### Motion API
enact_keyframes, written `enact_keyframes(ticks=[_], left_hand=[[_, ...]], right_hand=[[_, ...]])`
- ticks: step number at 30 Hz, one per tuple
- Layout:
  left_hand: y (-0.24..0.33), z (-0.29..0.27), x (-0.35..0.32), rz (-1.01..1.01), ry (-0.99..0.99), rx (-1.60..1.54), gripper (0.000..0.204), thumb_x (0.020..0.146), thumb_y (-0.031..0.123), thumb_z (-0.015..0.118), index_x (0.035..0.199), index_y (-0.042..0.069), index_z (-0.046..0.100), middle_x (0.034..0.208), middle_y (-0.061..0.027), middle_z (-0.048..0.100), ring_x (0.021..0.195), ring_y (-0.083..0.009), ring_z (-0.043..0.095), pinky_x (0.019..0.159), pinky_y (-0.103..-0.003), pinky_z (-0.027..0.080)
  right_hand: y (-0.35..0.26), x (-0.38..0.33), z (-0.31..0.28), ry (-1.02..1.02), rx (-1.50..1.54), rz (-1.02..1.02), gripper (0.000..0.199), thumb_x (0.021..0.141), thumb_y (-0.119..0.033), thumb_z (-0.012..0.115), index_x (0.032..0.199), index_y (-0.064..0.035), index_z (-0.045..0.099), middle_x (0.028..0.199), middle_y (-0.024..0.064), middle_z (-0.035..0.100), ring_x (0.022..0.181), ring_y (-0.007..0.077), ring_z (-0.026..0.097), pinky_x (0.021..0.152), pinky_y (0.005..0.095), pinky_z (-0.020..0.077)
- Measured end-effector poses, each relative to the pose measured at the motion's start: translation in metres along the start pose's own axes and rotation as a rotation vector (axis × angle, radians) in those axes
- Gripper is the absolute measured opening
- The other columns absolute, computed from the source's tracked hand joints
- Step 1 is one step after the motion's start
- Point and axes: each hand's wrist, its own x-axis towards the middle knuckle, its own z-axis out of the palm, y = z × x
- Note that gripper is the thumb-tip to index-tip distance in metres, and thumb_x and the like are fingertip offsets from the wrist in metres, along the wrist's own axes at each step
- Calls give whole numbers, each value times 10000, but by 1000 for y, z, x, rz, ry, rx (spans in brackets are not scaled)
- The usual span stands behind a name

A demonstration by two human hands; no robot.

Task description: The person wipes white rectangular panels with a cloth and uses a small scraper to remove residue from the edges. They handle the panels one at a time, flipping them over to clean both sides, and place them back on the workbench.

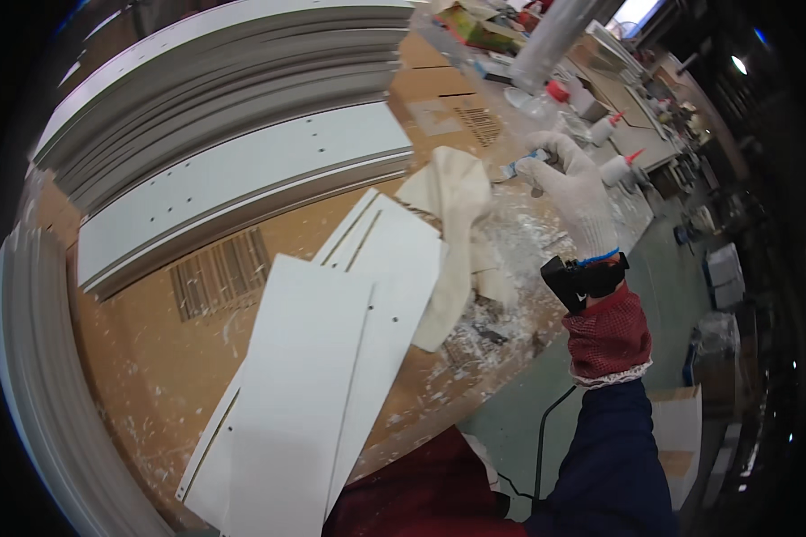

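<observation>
Small blue-white tube [521, 165] pinched in gloved right hand [571, 183] grip, above cream cloth [452, 224].

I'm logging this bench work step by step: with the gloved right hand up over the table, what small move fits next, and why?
Probably lower the right hand toward the white panels. It holds a small blue-tipped thing, too small to identify, above the cloth, apart from the panels. The left hand is out of view.

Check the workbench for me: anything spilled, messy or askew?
Yes. White flakes litter the cardboard-covered bench below the gloved right hand; a crumpled cloth lies over the white panels, which overhang the bench edge at an angle.
</observation>
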Motion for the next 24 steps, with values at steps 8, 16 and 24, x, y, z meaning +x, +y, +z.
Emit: enact_keyframes(ticks=[8,16,24], left_hand=[[17,30,20,-20,-33,127,772,877,523,575,1421,24,348,1375,-127,484,1211,-303,483,1033,-421,384],[28,47,8,-19,36,197,758,882,532,560,1417,32,361,1378,-120,485,1214,-302,477,1039,-413,371],[27,62,-9,-36,121,228,746,887,540,545,1413,40,375,1380,-114,485,1216,-301,471,1046,-405,357]], right_hand=[[160,-4,-146,406,-572,311,369,728,-218,700,1075,-110,633,917,101,664,835,230,627,757,339,479],[188,49,-152,418,-585,277,396,743,-242,688,1110,-113,610,975,106,666,940,270,628,819,361,471],[216,120,-135,282,-700,59,414,744,-174,672,1142,-86,598,926,120,649,889,256,621,790,343,472]])
